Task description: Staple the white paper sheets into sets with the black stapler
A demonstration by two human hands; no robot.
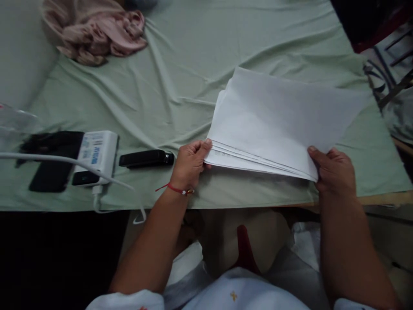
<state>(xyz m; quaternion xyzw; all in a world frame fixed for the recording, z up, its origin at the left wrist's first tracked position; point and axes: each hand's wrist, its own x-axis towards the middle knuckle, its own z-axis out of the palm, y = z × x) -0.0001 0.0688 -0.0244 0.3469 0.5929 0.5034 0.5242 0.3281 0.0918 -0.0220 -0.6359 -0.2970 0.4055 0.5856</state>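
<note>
A fanned stack of white paper sheets (271, 116) is held between my two hands above the green sheet. My left hand (192, 160) pinches the stack's near left corner, thumb on top. At the near right corner, my right hand (335, 170) grips the paper with its thumb on the upper face and the fingers underneath, mostly hidden. The near edges are staggered, and a little print shows on a lower sheet by my left thumb. Left of my left hand lies a black stapler (146, 158), apart from it.
A white power bank (97, 157) with a white cable (64, 158) lies at the left, beside a black phone (48, 176). A crumpled pink cloth (103, 34) rests at the far left on the wrinkled green bedsheet (180, 56). The bed's edge runs in front of my body.
</note>
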